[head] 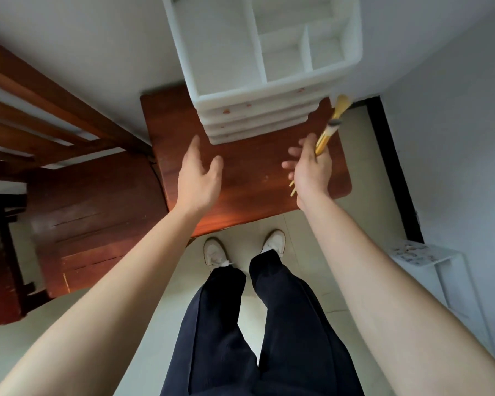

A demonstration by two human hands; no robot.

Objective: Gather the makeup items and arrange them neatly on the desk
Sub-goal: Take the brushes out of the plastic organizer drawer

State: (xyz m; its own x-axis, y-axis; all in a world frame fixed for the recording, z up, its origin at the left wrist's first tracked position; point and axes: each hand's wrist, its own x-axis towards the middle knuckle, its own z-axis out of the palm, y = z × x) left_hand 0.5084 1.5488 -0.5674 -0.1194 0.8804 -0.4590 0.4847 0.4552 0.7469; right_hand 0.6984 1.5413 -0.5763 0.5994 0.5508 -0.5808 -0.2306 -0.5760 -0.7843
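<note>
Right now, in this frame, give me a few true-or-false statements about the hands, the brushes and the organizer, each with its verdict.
1. The right hand holds the yellow-handled brushes. True.
2. The left hand grips a brush. False: it is open over the desk and holds nothing.
3. The white organizer stands on the wooden desk. True.
4. The organizer's top compartments are packed with makeup. False: the compartments in view look empty.
</note>
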